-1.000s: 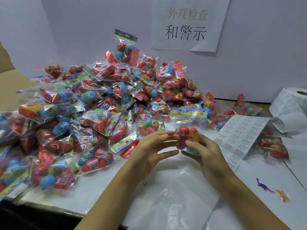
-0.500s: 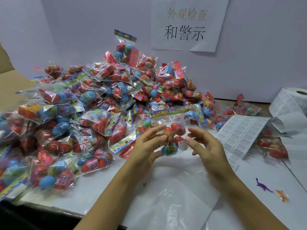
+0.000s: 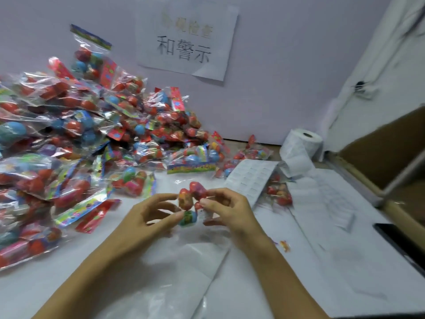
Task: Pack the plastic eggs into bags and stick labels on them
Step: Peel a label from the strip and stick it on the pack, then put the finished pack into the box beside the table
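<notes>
A small clear bag of plastic eggs, red, orange and blue-green, hangs between my hands just above the white table. My left hand pinches its left side with thumb and fingertips. My right hand pinches its right side, fingers curled round the bag. A strip of white labels runs from a label roll to the right of my hands. A big heap of filled egg bags covers the left of the table.
A stack of empty clear bags lies under my forearms. Loose egg bags sit beside the label strip. An open cardboard box stands at the right, with a dark phone near the table's right edge. A paper sign hangs on the wall.
The view has swung to the right, bringing the cardboard box and phone into sight. Both hands have closed in on the egg bag, which is turned more upright between them.
</notes>
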`<act>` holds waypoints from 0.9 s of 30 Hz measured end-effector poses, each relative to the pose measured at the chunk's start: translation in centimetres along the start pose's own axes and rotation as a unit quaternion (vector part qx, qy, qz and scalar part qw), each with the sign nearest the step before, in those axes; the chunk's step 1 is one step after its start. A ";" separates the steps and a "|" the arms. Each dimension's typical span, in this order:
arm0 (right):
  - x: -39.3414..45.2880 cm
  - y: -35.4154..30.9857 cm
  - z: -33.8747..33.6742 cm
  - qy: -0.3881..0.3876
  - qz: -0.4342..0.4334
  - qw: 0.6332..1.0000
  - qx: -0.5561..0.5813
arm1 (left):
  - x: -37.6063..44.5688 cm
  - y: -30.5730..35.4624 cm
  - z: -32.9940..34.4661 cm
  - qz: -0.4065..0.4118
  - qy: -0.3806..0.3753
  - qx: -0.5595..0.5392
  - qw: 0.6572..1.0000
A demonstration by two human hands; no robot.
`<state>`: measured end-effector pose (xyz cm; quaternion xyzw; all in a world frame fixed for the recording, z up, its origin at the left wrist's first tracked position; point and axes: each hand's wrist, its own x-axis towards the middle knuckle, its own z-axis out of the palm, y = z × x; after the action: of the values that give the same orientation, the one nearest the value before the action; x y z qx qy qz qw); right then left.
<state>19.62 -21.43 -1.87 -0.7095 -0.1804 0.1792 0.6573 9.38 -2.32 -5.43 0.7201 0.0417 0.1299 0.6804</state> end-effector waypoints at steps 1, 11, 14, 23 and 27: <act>-0.9 0.1 -0.9 -0.001 0.009 1.000 0.003 | -0.1 -0.1 0.2 0.021 -0.031 0.028 0.999; -11.5 -3.5 -16.0 0.069 0.092 0.989 -0.089 | 0.0 -3.0 1.5 0.130 -0.127 0.178 0.967; -14.2 -5.1 -21.9 0.272 0.030 0.959 0.073 | 0.5 -4.6 1.2 0.123 -0.126 0.182 0.967; -14.9 -1.8 -23.2 0.347 0.062 0.929 0.112 | 1.4 -6.2 0.1 0.076 -0.061 0.214 0.972; -11.0 -0.8 -16.7 0.235 0.027 0.971 0.017 | 0.8 -3.2 0.2 0.078 -0.037 0.220 0.972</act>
<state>18.24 -41.27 0.35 -0.7249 0.0015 0.0280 0.6883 10.60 -2.14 -8.52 0.8572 -0.0126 0.1439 0.4943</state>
